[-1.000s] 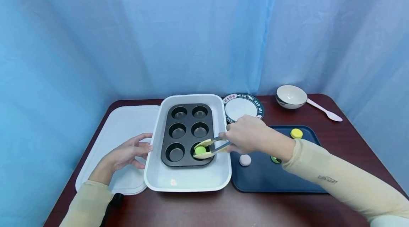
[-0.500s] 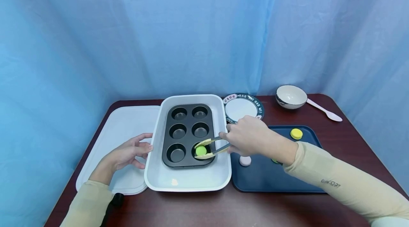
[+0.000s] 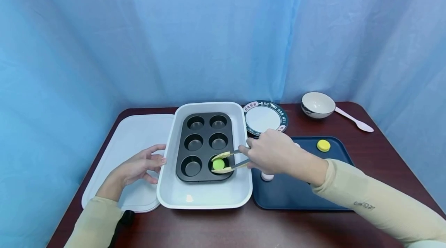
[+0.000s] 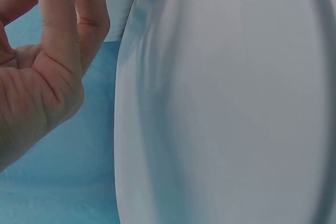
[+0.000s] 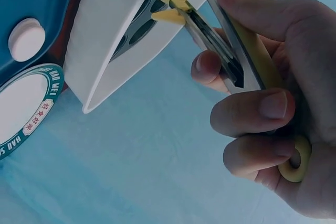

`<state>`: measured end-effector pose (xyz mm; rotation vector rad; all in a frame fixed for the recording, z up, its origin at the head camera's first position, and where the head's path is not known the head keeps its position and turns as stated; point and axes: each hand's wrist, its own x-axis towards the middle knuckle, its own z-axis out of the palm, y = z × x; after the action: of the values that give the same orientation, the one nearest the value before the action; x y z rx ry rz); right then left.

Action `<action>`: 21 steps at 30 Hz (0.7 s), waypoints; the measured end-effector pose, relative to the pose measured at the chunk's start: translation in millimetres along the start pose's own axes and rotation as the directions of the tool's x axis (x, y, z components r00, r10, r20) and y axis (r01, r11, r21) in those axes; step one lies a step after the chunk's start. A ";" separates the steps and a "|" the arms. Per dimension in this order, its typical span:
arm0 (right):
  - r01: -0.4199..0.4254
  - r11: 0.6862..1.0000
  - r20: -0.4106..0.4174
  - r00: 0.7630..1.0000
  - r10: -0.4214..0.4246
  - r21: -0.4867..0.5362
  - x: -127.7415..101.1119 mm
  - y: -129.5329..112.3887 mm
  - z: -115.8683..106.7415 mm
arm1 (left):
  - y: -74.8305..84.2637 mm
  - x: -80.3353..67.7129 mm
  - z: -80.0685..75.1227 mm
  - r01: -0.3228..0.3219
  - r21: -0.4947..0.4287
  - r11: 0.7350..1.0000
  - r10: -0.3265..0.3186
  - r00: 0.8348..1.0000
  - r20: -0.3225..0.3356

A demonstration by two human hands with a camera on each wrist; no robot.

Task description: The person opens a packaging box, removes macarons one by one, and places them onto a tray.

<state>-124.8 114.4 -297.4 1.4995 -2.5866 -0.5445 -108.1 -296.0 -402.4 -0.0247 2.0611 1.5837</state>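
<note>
In the head view, my right hand [image 3: 273,151] grips the yellow and metal tongs [image 3: 238,164]. Their yellow tips stand on either side of a green macaron [image 3: 218,164] in the front right cup of a dark muffin tin [image 3: 205,146]. The other cups hold nothing. The tin sits inside a white rectangular basin [image 3: 189,197]. My left hand [image 3: 137,166] has its fingertips right at the basin's left rim, fingers loosely bent. The right wrist view shows my thumb and fingers wrapped round the tongs' handles [image 5: 252,56].
A navy tray [image 3: 296,195] at right bears a pale pink macaron [image 3: 267,177] and a yellow macaron [image 3: 323,145]; my right arm covers part of it. Behind are a round plate [image 3: 263,119], a bowl [image 3: 317,105] and a pale spoon [image 3: 354,120]. A white board [image 3: 139,131] lies at left.
My right forearm has shifted slightly right and now hides a green piece on the navy tray. The tongs' tips remain around the green macaron; my left hand stays at the rim.
</note>
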 end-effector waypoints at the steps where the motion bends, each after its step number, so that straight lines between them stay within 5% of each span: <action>1: 0.001 1.000 -0.008 1.000 -0.001 0.001 -0.8 0.7 -0.4 | 0.0 0.2 -0.1 -0.003 0.003 1.000 0.003 1.000 0.002; 11: 0.013 0.997 -0.166 0.986 -0.001 0.073 -17.7 22.3 -9.5 | 1.9 -0.7 0.0 -0.004 0.001 1.000 0.004 1.000 0.004; 21: 0.013 0.981 -0.338 0.939 0.054 0.194 -58.8 55.2 17.7 | 0.2 -0.1 1.8 -0.030 -0.029 0.999 0.028 0.998 -0.059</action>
<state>-144.7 194.1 -289.1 1.4640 -2.4295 -0.0196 -107.4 -294.3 -402.5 -0.0528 2.0903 1.6499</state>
